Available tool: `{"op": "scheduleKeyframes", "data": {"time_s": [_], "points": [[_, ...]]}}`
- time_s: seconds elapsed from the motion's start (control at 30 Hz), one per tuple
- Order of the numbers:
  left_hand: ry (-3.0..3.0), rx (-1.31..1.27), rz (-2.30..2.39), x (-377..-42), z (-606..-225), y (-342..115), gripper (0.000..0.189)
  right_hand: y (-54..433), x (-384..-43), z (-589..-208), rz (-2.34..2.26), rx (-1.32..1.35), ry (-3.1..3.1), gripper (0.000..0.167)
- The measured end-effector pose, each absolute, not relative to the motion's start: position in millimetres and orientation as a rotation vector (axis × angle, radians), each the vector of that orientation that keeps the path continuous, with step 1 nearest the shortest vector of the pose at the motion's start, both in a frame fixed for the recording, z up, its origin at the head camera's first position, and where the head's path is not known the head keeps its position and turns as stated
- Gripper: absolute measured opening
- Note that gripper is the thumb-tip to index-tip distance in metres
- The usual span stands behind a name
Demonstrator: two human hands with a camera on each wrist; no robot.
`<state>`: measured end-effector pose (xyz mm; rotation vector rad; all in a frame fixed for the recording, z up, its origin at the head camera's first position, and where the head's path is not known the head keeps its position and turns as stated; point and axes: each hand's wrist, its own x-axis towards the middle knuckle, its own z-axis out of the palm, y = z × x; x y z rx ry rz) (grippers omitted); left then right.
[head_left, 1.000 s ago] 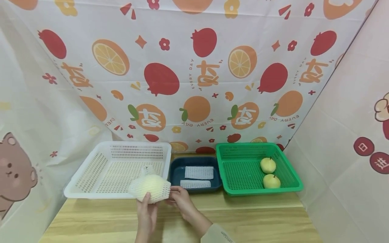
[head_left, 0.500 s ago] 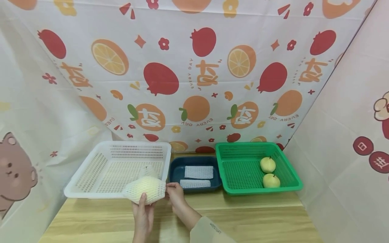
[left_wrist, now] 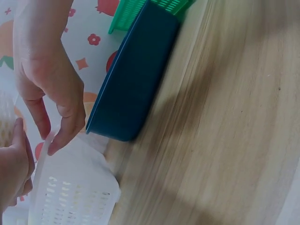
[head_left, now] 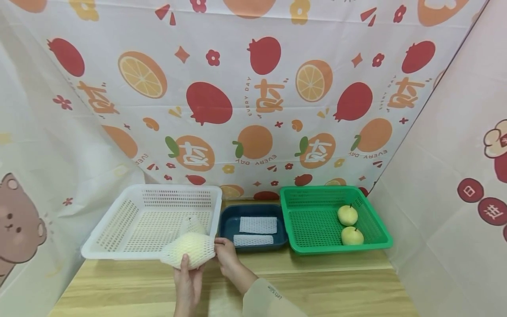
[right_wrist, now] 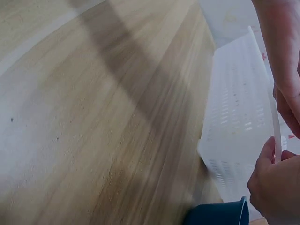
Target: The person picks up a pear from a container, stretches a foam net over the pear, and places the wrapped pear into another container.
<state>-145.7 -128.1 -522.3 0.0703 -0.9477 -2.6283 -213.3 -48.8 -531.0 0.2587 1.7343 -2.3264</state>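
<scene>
Head view: your left hand (head_left: pixel 188 284) grips a pale yellow fruit (head_left: pixel 186 248), thumb on its near side; your right hand (head_left: pixel 229 260) pinches the right end of its foam net (head_left: pixel 207 250), at the white basket's (head_left: pixel 119 255) front rim. Step, apparently: fitting the net; next move likely calls for easing that end straight. Against one second ago: hands and fruit sit slightly farther left along the basket.

A wide, pale greyish-beige fabric sleeve (head_left: pixel 270 301) is worn on the right arm (head_left: pixel 244 278). It is marked by a short line of small dark lettering (head_left: pixel 275 292), too small to be read with certainty. Beyond its edge the right wrist (head_left: pixel 233 266) is left uncovered; the left forearm (head_left: pixel 185 304) is seen bare.
</scene>
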Motion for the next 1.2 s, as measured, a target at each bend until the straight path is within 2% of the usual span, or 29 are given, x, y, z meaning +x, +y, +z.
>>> {"op": "scheduleKeyframes", "data": {"time_s": [0.17,0.5,0.7,0.87,1.03,1.2], "points": [[-0.954,0.032,-2.676,-147,-526,-130,0.046,-47,-215,-532,-2.312,0.207,1.751,0.023],[-0.934,-0.019,-2.635,-147,-523,-144,0.044,-45,-216,-536,-2.375,0.176,1.663,0.024],[-1.009,0.09,-2.553,-152,-509,-166,0.055,-47,-215,-535,-2.394,0.162,1.623,0.025],[-1.436,0.266,-2.224,-169,-513,-195,0.072,-48,-216,-536,-2.395,0.178,1.624,0.023],[-1.883,0.593,-1.722,-180,-507,-214,0.094,-48,-217,-538,-2.394,0.177,1.633,0.023],[-2.181,0.694,-1.325,-191,-509,-230,0.099,-48,-216,-538,-2.388,0.177,1.636,0.022]]}}
